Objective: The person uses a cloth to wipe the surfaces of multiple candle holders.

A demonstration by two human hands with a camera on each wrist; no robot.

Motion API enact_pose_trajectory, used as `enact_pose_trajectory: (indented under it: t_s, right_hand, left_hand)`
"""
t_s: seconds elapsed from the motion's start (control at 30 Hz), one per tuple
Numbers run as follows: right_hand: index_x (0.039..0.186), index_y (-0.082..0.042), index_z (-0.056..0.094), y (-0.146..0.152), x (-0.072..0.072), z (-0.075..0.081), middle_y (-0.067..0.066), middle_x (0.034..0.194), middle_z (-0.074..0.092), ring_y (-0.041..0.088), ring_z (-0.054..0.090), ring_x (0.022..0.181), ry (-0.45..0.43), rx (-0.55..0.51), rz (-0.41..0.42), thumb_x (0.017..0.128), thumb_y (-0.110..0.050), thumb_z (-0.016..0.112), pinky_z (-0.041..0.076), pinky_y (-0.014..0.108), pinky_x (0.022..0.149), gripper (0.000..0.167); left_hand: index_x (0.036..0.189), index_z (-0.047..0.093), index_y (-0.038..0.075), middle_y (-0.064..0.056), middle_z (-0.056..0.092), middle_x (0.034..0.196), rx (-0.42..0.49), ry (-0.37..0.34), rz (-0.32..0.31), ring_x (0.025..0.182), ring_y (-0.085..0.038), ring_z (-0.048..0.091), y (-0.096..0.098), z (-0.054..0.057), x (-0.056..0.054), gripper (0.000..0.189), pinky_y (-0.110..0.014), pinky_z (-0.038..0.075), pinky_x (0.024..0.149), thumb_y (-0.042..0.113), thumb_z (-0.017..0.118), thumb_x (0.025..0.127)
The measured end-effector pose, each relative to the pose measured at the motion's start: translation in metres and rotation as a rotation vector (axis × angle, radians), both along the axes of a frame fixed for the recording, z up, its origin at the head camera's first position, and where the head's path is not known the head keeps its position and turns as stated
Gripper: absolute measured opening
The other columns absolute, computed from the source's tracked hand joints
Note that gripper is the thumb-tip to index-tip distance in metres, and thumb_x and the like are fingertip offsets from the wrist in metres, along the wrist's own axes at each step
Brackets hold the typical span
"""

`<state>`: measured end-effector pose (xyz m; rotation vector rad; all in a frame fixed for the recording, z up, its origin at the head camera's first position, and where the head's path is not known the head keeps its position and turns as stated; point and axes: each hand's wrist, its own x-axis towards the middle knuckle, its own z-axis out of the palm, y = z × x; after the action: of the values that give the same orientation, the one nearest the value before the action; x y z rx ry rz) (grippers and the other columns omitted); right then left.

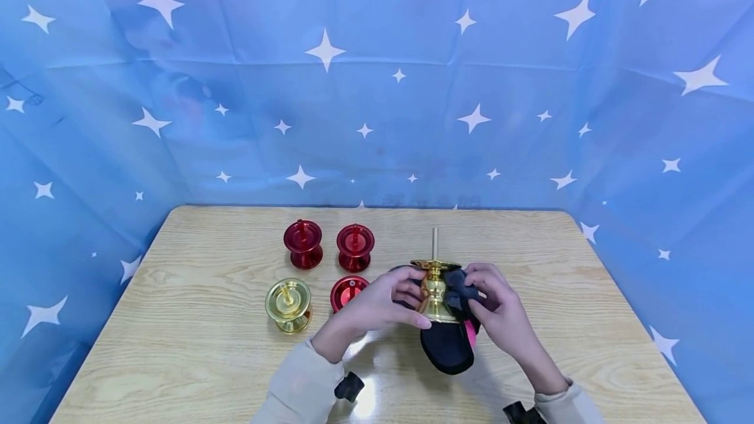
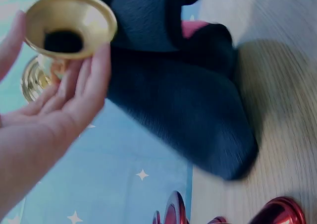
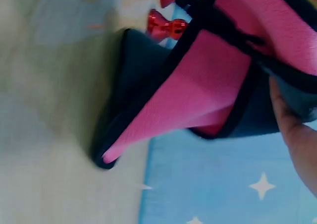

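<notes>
My left hand [image 1: 379, 300] grips a gold candlestick [image 1: 434, 296] with a slim metal rod standing up from its top plate. In the left wrist view, the hollow flared base [image 2: 94, 16] lies between thumb and fingers. My right hand [image 1: 503, 313] pinches a black padded fabric piece [image 1: 448, 349] with a pink lining, right beside and behind the candlestick. The right wrist view shows the pink lining [image 3: 198, 80], black edging and a strap across it. One rounded black flap hangs below the candlestick's base.
Left of the hands stand two red candle holders [image 1: 303, 244] [image 1: 355, 247] at the back, with a third red holder [image 1: 347, 290] partly behind my left hand. A short gold holder [image 1: 288, 306] stands nearest the left. A blue star-patterned cloth [image 1: 377, 97] surrounds the wooden table [image 1: 194, 319].
</notes>
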<state>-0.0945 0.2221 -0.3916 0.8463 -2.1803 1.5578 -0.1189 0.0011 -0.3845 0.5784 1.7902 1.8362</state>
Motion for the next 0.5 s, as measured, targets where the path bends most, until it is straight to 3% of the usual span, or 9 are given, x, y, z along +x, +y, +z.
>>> enact_pose_trajectory:
  t_s: [0.1, 0.23, 0.4, 0.5]
  right_hand:
    - [0.093, 0.011, 0.054, 0.0006, 0.0003, -0.0044, 0.015, 0.107, 0.046, 0.008, 0.053, 0.100, -0.036, -0.048, -0.023, 0.066, 0.036, 0.047, 0.048, 0.015, 0.076, 0.038]
    - [0.094, 0.011, 0.059, -0.0013, 0.0014, -0.0055, 0.021, 0.107, 0.048, 0.010, 0.053, 0.097, -0.022, -0.058, -0.064, 0.069, 0.032, 0.052, 0.049, 0.014, 0.072, 0.033]
    - [0.099, 0.010, 0.061, -0.0023, 0.0034, -0.0013, 0.026, 0.108, 0.047, 0.009, 0.055, 0.092, 0.029, 0.007, -0.069, 0.070, 0.028, 0.057, 0.050, 0.014, 0.064, 0.034]
    - [0.105, 0.010, 0.060, -0.0004, 0.0063, 0.0023, 0.024, 0.113, 0.045, 0.008, 0.055, 0.089, -0.002, 0.036, -0.042, 0.073, 0.024, 0.058, 0.049, 0.015, 0.060, 0.035]
  left_hand:
    - [0.129, 0.044, -0.001, -0.007, 0.058, 0.102, 0.015, -0.012, -0.024, 0.091, -0.015, 0.057, -0.0012, 0.0031, 0.0002, 0.062, -0.026, 0.049, 0.078, -0.003, 0.072, 0.074]
    - [0.128, 0.046, 0.001, -0.005, 0.058, 0.100, -0.047, 0.006, 0.015, 0.091, -0.014, 0.056, 0.0007, 0.0032, 0.0004, 0.062, -0.025, 0.050, 0.076, 0.002, 0.074, 0.073]
    - [0.126, 0.047, 0.002, -0.005, 0.058, 0.099, -0.086, 0.026, 0.054, 0.090, -0.015, 0.056, 0.0015, 0.0012, 0.0005, 0.060, -0.026, 0.050, 0.074, 0.002, 0.075, 0.073]
    - [0.126, 0.047, 0.002, -0.005, 0.058, 0.099, -0.086, 0.026, 0.060, 0.089, -0.015, 0.057, 0.0012, 0.0004, 0.0006, 0.060, -0.026, 0.051, 0.073, 0.003, 0.076, 0.073]
